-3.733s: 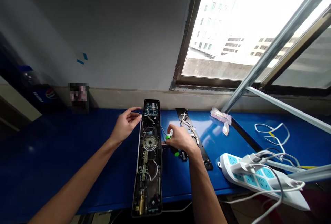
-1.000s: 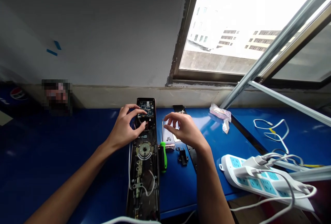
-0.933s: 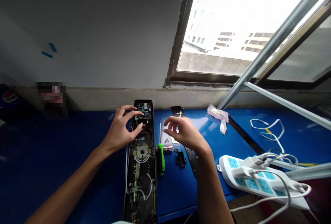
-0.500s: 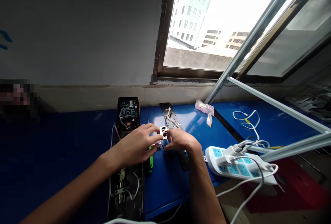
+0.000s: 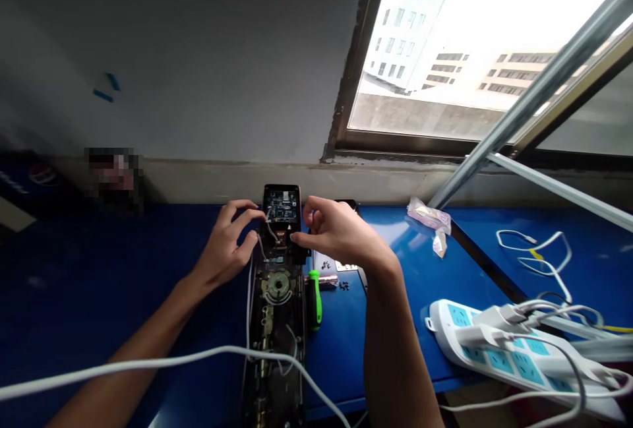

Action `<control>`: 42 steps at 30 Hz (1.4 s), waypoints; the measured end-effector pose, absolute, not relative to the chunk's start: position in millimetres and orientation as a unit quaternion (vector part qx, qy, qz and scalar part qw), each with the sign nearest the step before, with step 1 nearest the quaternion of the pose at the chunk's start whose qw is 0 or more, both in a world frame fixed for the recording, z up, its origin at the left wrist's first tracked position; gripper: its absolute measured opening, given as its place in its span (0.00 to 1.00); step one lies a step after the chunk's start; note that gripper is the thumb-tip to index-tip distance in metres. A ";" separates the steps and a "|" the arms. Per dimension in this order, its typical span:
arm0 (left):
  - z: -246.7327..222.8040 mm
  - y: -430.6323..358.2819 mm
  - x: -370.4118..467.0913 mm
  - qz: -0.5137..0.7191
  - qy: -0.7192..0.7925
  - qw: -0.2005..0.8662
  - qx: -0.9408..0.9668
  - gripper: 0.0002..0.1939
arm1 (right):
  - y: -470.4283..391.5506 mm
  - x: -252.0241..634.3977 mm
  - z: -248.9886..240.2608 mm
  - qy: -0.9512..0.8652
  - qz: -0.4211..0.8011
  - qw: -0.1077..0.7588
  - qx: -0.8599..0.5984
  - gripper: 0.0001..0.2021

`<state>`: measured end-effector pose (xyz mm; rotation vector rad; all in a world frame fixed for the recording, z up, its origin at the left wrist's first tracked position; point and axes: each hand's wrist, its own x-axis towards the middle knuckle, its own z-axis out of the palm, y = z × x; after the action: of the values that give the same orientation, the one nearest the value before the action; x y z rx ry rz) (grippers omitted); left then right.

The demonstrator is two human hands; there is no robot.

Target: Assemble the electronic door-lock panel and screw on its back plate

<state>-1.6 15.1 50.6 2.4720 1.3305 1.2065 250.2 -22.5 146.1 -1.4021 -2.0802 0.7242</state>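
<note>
A long black device housing (image 5: 274,375) lies open on the blue table, with a circuit board (image 5: 281,206) at its far end and a round metal part (image 5: 277,286) lower down. My left hand (image 5: 230,240) is at the housing's upper left edge, fingers apart, near the thin cables. Over the upper right edge is my right hand (image 5: 336,227), its fingers curled with the thumb by the small red part (image 5: 281,237); whether anything is between them is too small to tell. A green and black screwdriver (image 5: 316,303) lies right of the housing.
Small dark screws (image 5: 344,286) and a metal plate (image 5: 347,266) lie right of the housing. A white power strip (image 5: 494,349) with plugs is at the right. A white cable (image 5: 198,353) crosses the foreground. A metal frame post (image 5: 499,118) stands before the window.
Both hands have left the small metal plate and moved to the upper part of the housing. The camera view has turned left, and a white cable now crosses the foreground.
</note>
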 end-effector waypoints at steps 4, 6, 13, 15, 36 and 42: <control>45.6 15.5 -0.9 0.356 0.423 0.104 0.827 0.20 | -5.5 221.6 138.7 -0.779 0.209 0.192 -0.560 0.09; 46.5 15.9 1.2 0.359 0.413 0.109 0.830 0.21 | -1.3 212.5 134.6 -0.784 0.201 0.174 -0.562 0.10; 50.5 18.1 2.6 0.385 0.395 0.087 0.830 0.15 | -0.6 196.5 128.5 -0.781 0.161 0.156 -0.583 0.08; 51.4 18.5 2.3 0.377 0.390 0.088 0.836 0.13 | -2.6 195.2 128.6 -0.778 0.159 0.150 -0.589 0.08; 56.8 29.5 12.0 0.440 0.415 0.239 0.760 0.06 | -15.4 190.7 117.3 -0.763 0.108 0.154 -0.618 0.12; 61.8 25.0 19.2 0.449 0.435 0.288 0.725 0.04 | -18.1 187.5 105.7 -0.756 0.105 0.169 -0.623 0.12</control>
<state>19.2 25.0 61.8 1.9361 1.1605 1.1999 187.5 -18.1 105.7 -1.7723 -2.1496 0.2994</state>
